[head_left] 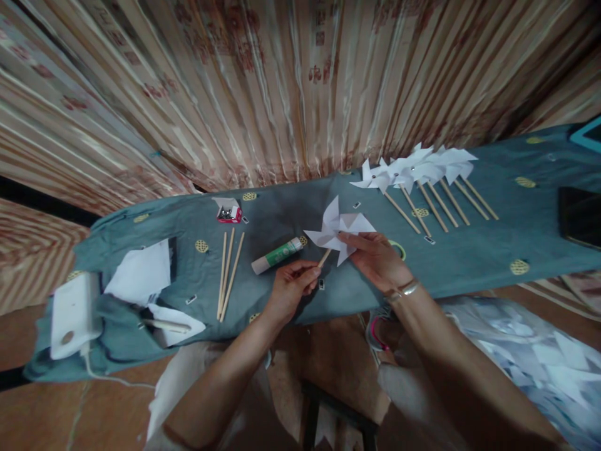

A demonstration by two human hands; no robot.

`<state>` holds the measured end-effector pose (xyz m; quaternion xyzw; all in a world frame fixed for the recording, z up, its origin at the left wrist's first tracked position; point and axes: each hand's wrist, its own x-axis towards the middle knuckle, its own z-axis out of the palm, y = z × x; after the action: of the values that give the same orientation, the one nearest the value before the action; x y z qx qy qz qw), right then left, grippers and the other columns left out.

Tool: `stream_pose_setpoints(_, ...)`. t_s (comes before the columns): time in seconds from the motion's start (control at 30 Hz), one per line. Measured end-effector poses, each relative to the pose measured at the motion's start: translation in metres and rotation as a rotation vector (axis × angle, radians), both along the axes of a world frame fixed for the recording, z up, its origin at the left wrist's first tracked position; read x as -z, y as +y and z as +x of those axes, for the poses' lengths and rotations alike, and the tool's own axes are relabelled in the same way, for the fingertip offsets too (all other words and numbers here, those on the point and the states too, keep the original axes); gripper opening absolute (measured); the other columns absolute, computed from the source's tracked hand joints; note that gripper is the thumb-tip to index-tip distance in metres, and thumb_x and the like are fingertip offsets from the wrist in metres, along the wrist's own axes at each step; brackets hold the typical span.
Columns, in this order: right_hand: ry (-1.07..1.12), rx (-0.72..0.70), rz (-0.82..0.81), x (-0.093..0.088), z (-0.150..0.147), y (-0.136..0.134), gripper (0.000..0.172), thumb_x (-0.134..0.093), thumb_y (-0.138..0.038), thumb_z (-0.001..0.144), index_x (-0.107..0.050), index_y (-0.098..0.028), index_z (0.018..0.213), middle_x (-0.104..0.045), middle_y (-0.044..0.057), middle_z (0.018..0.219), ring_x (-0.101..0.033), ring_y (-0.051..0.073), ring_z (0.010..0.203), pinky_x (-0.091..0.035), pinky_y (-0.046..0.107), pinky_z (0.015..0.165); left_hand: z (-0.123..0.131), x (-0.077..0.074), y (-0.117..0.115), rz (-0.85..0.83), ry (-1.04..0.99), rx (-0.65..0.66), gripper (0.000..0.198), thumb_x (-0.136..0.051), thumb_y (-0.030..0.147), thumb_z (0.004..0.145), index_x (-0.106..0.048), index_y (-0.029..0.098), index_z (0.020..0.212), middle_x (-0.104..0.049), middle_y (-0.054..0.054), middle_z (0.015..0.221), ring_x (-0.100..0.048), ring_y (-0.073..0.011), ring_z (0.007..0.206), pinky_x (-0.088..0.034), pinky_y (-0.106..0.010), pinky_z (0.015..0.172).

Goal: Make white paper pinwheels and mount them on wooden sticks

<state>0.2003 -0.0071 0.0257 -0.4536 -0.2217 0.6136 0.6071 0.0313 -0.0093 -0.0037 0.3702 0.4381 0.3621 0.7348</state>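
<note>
A white paper pinwheel is held up over the cloth-covered table between my two hands. My left hand is closed round its wooden stick. The fingers of my right hand pinch the paper near the centre of the blades. Just left of the pinwheel lies a green and white glue stick. Beyond it are three loose wooden sticks and an opened red box of small metal pins. Part of a yellow-green ring shows behind my right hand.
Several finished pinwheels lie in a row at the back right. At the left are white paper sheets, scissors and a white power strip with a cable. A dark device sits far right. A bag of paper pieces stands below the edge.
</note>
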Motion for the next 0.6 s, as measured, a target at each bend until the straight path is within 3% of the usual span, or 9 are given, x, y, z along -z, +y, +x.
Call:
stream_pose_setpoints(0.27, -0.094, 0.041, -0.056, 0.0019, -0.0014, -0.0018, 0.026, -0.093, -0.032, 0.046, -0.073, -0.022, 0.058, -0.075, 0.003, 0.07, -0.072, 0.023, 0.082, -0.055, 0.033, 0.078, -0.0024, -0.0026, 0.0008, -0.023, -0.008, 0.035, 0.04, -0.087, 0.043, 0.057, -0.068, 0.013, 0.074, -0.045, 0.007, 0.047, -0.032, -0.0036, 0.043, -0.015, -0.021, 0.044)
stream_pose_setpoints(0.6, -0.065, 0.049, -0.054, 0.0028, -0.0008, -0.0054, 0.025, -0.092, -0.032, 0.049, -0.073, -0.021, 0.06, -0.076, 0.003, 0.074, -0.072, 0.025, 0.092, -0.055, 0.035, 0.088, -0.0074, 0.0048, 0.0095, 0.203, 0.155, 0.025, 0.025, -0.078, 0.039, 0.066, -0.073, 0.015, 0.073, -0.045, 0.006, 0.045, -0.035, -0.0073, 0.044, -0.023, -0.023, 0.048)
